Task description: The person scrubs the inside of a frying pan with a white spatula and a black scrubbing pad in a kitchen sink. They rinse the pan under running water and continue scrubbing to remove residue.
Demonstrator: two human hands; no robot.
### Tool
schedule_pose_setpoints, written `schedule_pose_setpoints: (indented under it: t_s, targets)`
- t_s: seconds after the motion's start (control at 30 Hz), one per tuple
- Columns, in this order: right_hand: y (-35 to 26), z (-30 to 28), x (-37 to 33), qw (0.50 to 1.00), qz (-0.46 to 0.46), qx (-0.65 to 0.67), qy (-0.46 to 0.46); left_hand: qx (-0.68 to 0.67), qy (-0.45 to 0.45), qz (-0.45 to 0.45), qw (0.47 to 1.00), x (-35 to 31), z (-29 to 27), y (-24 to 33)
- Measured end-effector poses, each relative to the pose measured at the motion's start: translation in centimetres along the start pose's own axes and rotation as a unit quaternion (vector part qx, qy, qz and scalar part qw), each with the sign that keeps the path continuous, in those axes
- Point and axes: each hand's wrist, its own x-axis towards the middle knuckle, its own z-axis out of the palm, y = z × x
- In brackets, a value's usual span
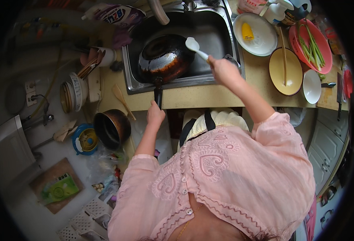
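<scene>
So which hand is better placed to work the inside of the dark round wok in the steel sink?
Right hand, probably: it holds the white spatula at the wok rim, while the left hand grips the black handle.

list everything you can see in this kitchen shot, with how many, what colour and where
wok: one, dark, in the sink
white scoop: one, over the wok
white plate: one, holding a yellow piece, right of the sink
yellow bowl: one, chopstick across it
pink bowl: one, green stalks inside, far right
small white bowl: one, right counter
dark pot: one, left counter
left hand: on the wok handle
right hand: holding the scoop
</scene>
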Motion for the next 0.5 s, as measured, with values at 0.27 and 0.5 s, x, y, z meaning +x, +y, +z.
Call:
schedule_pose_setpoints:
  t_s: [0.27, 0.5]
  targets:
    - [-0.7, 5.1, 6.3, 0.996, 0.068, 0.001, 0.066, 0.001, -0.026, 0.024, 0.999, 0.5, -0.5, 0.6]
    - [-6.9, 1.3, -3.0, 0.994, 0.016, -0.103, 0.014, -0.020, -0.011, 0.037, 0.999, 0.5, -0.2, -0.3]
